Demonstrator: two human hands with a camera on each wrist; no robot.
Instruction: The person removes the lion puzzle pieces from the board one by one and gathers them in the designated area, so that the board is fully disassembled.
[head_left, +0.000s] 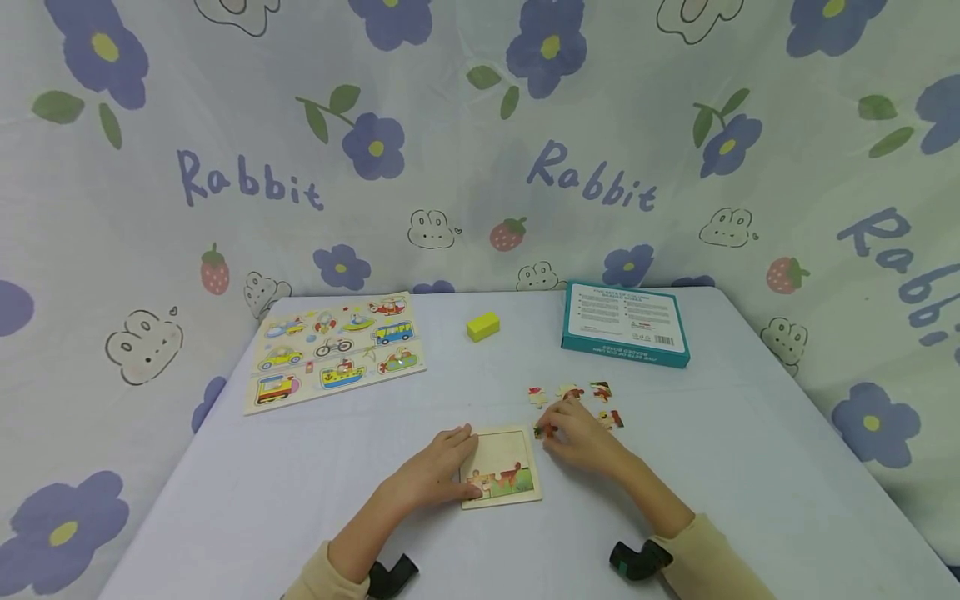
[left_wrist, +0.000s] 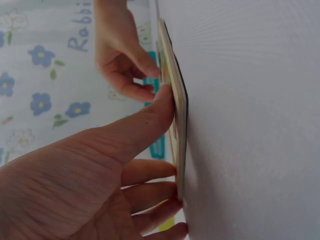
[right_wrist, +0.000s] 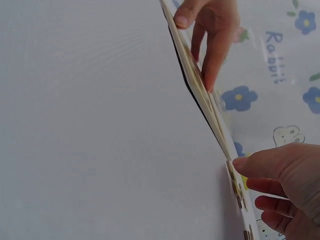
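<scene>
Puzzle tray [head_left: 501,448] lies in front of me, towards the near side of the white table [head_left: 720,442]. A curtain [head_left: 457,158] with blue flowers, rabbits and strawberries hangs behind it. Far left on the tabletop lies a vehicle board [head_left: 307,383]; far right, a teal box [head_left: 626,325], its printed white panel facing up. Beige sleeves [head_left: 708,554] cover my forearms, and a black device [head_left: 640,561] sits at each wrist.

My left hand [head_left: 435,468] is spread over the tray's left side, fingers loosely extended, thumb pressing near its lower corner. My right hand [head_left: 581,437] is curled nearly closed, thumb and fingertips pinching a puzzle piece [head_left: 549,432] just beside the tray's right edge. Fitted pieces [head_left: 513,478] fill the tray's lower part, showing a brown animal on green.

A yellow block [head_left: 483,327] stands near the table's back. Loose pieces [head_left: 602,390] lie around my right hand, some partly hidden by it.
</scene>
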